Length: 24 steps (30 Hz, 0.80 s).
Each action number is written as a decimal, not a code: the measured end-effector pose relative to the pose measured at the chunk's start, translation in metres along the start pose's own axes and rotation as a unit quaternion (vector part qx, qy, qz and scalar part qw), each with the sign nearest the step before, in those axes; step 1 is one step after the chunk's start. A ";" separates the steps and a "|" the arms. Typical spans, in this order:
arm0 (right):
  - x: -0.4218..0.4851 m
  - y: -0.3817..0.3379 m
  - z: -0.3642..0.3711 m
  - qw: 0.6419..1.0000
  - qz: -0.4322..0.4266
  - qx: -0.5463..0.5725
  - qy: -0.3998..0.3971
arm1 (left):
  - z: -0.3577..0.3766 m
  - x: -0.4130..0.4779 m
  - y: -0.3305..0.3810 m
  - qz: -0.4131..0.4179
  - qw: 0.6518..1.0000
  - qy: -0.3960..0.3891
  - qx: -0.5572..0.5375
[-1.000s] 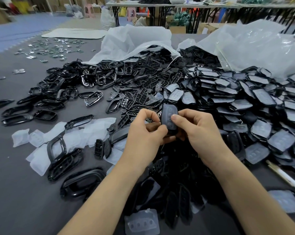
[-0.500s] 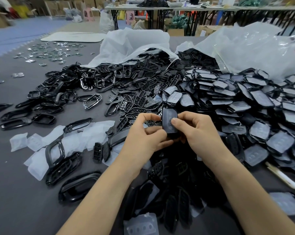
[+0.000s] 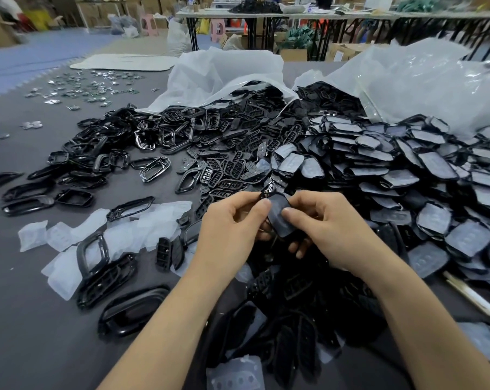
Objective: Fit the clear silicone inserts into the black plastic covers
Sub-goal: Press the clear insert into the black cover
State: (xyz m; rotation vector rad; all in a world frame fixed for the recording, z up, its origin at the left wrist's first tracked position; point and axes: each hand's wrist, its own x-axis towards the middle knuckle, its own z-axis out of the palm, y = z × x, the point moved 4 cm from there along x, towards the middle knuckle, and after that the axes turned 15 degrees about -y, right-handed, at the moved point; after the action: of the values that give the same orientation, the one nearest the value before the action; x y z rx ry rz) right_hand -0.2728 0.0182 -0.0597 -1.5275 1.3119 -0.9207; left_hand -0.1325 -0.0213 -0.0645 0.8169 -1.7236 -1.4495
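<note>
Now I hold one black cover above the table, just in front of me, between both hands. My left hand pinches its left edge with curled fingers, and my left thumb presses on the top corner. My right hand grips the right side, with its thumb laid flat on the cover's face and the other fingers curled behind and below. That face looks greyish, like an insert sitting inside. I cannot tell whether it is fully seated. The cover is tilted.

To my right lies a big heap of filled covers, pale faces up, spilling from a clear bag. Ahead, a second bag spills bare covers with button holes. Further left, glossy black frames lie scattered. Loose inserts lie flat on the table at my left, some under frames. A dark heap of parts sits under my wrists. A white stick lies at the right edge.
</note>
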 end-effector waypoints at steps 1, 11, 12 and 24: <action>0.000 0.000 0.001 1.000 0.001 -0.009 -0.004 | 0.000 0.000 -0.001 0.000 1.000 0.004 0.002; 0.000 0.001 0.003 0.994 -0.005 0.113 0.003 | -0.007 0.000 -0.007 0.004 0.998 0.051 -0.038; 0.000 0.001 0.004 0.991 -0.008 0.131 0.002 | -0.007 0.000 -0.006 0.006 0.996 0.054 -0.070; -0.003 0.002 -0.014 0.981 -0.050 0.071 0.172 | 0.007 -0.001 -0.002 -0.013 0.989 -0.078 -0.125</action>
State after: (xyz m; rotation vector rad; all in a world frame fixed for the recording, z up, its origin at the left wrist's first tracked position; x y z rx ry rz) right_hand -0.2871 0.0185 -0.0567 -1.3754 1.3820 -1.3604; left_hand -0.1377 -0.0169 -0.0677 0.6066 -1.6052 -1.7441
